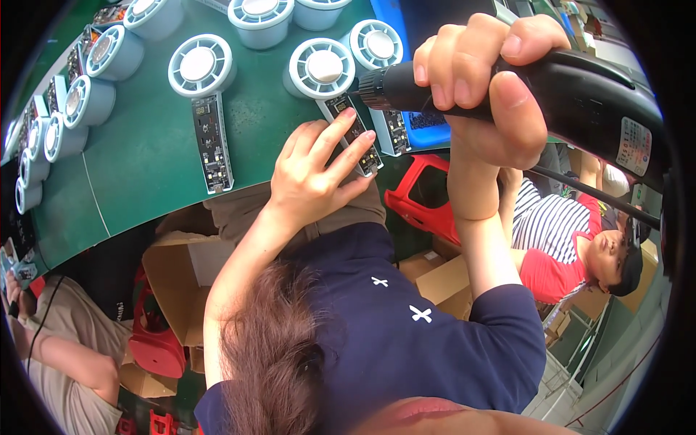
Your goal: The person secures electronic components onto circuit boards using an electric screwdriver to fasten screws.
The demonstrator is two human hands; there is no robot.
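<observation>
My right hand (486, 87) is wrapped round a black electric screwdriver (580, 94). The driver lies nearly level, its ribbed nose (371, 88) pointing left at the joint between a pale blue round head (322, 69) and its handle. That narrow handle carries a dark circuit board (355, 138). My left hand (312, 163) holds the handle against the green table, index and middle fingers stretched on the board, thumb by its lower end. The driver's tip is too small to make out. A similar unit with a bare circuit board (210, 145) lies to the left.
Several pale blue round heads (90, 101) line the table's (138, 167) left and far sides. Right of my left hand are another board handle (395, 132) and a blue tray (428, 130) with small dark parts. A red stool (417, 203), cardboard boxes and co-workers are beyond the edge.
</observation>
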